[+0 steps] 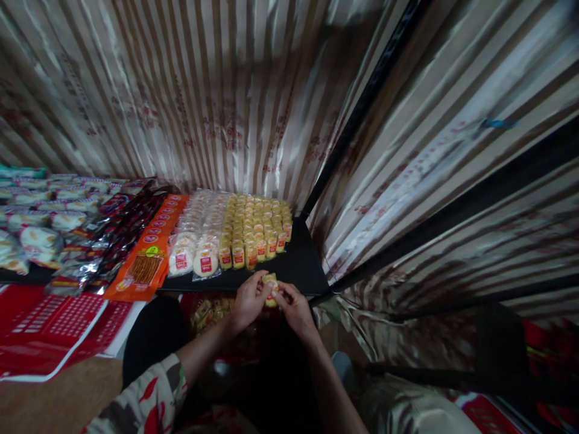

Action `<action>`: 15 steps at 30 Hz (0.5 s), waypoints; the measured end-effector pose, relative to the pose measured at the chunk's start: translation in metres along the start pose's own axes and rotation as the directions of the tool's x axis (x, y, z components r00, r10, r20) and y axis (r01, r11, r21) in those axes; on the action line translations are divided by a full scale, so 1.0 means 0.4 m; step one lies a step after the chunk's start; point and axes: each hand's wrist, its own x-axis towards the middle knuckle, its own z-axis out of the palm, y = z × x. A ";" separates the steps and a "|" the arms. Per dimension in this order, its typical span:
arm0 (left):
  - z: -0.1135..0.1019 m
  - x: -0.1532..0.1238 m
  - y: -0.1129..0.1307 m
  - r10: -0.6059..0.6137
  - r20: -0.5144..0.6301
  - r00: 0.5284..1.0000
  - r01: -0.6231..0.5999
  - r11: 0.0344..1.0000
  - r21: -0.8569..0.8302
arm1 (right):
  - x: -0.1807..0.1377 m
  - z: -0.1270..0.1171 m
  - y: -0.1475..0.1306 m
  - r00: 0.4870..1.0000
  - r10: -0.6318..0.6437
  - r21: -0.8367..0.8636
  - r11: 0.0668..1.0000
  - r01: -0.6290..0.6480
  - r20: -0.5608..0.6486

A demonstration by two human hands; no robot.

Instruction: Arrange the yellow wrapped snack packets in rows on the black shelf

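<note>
Between the fingers of my left hand (249, 301) and my right hand (293, 306) is a small yellow wrapped snack (271, 289) with a red label. Both hands are closed on it, just in front of the black shelf's edge. Rows of matching yellow snack packs (256, 226) stand on the shelf (301, 256) beyond my hands. To their left lie round white crackers (205, 256) in clear wrappers. Below my left forearm, more yellow packs (210, 316) lie in a dim container whose shape I cannot make out.
An orange snack bag (147, 259), dark shiny packets (129, 226) and white-wrapped packs (40, 211) fill the shelf's left side. Striped curtain (217, 90) hangs behind. A black pole (353, 120) slants up at the right. Red packaging (49, 328) lies at the lower left.
</note>
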 end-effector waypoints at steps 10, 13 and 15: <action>0.119 0.074 0.058 0.185 -0.109 0.977 -0.178 0.981 0.077 | 0.156 -0.083 0.105 0.960 0.114 0.153 0.985 -0.076 -0.254; 0.160 0.107 0.058 0.174 -0.090 0.981 -0.160 0.977 0.142 | 0.223 -0.113 0.129 0.944 0.115 0.124 0.989 -0.080 -0.308; 0.183 0.135 0.055 0.142 -0.057 0.988 -0.131 0.979 0.157 | 0.268 -0.128 0.139 0.937 0.098 0.080 0.994 -0.076 -0.334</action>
